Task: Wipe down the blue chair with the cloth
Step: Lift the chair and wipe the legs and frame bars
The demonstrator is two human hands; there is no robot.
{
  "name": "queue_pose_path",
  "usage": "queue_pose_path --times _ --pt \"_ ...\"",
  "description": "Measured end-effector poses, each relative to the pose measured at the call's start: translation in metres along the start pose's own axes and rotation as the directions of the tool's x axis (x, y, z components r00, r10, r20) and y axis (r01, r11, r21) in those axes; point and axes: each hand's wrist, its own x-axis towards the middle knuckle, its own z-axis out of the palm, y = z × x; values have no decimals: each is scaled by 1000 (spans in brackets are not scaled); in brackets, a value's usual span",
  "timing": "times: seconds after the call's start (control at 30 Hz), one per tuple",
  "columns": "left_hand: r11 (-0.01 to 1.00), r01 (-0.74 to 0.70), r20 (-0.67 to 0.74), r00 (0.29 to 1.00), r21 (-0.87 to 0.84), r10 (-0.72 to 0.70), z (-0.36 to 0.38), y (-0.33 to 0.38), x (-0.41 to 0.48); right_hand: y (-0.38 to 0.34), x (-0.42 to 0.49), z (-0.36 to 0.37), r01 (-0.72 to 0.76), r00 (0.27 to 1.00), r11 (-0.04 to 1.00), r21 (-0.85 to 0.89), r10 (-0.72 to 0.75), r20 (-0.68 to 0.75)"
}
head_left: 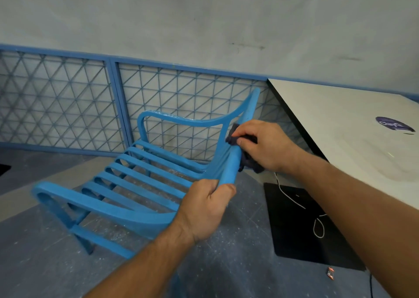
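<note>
Blue slatted chair point(145, 179) tipped on the floor, dark, seemingly navy cloth point(246, 159) bunched against its top rail

Left hand point(205, 209) grips near end of blue chair point(127, 184) top rail. Right hand point(260, 145), just beyond left, presses dark cloth point(246, 159) against same rail.

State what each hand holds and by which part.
The left hand grips the blue chair at the near end of its top rail. The right hand presses a bunched dark cloth against that rail.

even soft daylight, slight blur, edges bowed
</note>
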Motion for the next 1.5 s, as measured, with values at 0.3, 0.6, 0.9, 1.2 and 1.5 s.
queue_pose_path --times 0.3,0.6,0.9,1.2,1.5 --pt "999 -42 82 996 -36 44 -15 3 -22 -25 -38 9 205 979 976 75 -204 -20" --pt "962 64 246 960 266 -132 -60 23 -44 1 -7 23 45 991 988 149 -25 -133" --pt "790 207 151 923 577 -353 -38 53 -24 -31 -44 42 317 915 948 -8 -309 -259" --pt "722 259 55 923 641 -380 -23 56 -12 -25 -13 43 350 916 936 43 -332 -228" --pt "776 243 78 933 582 -351 -27 53 -17 -31 -27 60 448 833 891 78 -384 -397"
